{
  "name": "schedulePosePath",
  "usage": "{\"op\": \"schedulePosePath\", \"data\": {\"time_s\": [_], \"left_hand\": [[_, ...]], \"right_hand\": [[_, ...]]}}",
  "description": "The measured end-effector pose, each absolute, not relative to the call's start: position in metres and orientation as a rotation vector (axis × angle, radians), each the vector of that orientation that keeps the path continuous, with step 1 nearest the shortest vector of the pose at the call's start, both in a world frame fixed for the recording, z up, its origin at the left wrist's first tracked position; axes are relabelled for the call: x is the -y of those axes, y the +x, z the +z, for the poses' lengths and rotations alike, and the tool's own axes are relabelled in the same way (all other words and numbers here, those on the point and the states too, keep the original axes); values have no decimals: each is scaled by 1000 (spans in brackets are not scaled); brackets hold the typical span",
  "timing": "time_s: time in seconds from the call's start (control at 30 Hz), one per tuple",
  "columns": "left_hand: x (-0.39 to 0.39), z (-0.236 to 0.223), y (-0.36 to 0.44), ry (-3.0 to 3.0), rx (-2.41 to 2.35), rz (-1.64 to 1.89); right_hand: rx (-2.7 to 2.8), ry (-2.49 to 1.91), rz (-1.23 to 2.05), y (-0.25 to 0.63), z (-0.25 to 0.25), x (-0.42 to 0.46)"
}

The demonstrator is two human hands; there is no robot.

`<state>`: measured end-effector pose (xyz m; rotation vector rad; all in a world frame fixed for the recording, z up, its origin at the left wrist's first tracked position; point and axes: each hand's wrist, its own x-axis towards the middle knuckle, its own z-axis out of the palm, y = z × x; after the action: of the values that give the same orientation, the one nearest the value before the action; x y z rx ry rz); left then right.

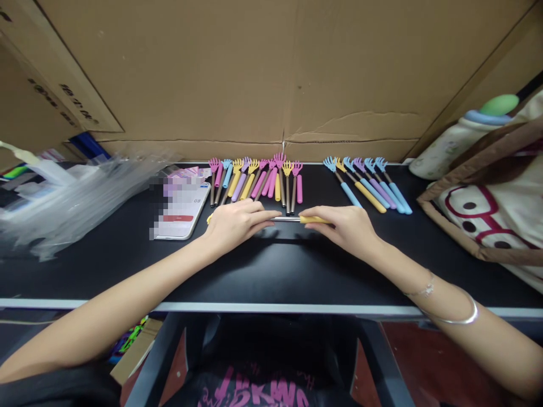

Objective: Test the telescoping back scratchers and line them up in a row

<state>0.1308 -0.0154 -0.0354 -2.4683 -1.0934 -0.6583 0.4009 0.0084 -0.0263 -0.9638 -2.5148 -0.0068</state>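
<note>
A yellow back scratcher [288,219] lies level between my two hands, just above the black tabletop. My left hand [237,222] is closed round its metal rod, and a bit of the yellow claw peeks out past the knuckles. With thumb and fingers, my right hand [345,223] grips the yellow handle sleeve [311,220] at the rod's other end. Behind the left hand, several pink, yellow, blue and purple claw rods lie beside loose coloured sleeves [278,187]. Farther right, several back scratchers [373,186] with sleeves on their rods lie in a slanted row.
A phone [184,212] lies left of the rods, with clear plastic bags [76,198] farther left. A cardboard wall [212,73] closes the back. On the right stand a tote bag [487,215] and a leaning bottle [449,141]. The table's pale front edge [271,308] runs below my arms.
</note>
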Motion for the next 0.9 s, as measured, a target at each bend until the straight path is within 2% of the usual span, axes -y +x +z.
{"op": "schedulePosePath", "data": {"time_s": [0.2,0.67,0.9], "left_hand": [[12,-38,129,-2401,996,-578],[13,-37,134,-2453,1056,-648],[13,-32,128,-2439,1357,-523]], "right_hand": [[2581,-1125,259,397,-27,-10],[2507,-1120,123,397,-24,-8],[2485,-1186,93,401,-21,-11]]}}
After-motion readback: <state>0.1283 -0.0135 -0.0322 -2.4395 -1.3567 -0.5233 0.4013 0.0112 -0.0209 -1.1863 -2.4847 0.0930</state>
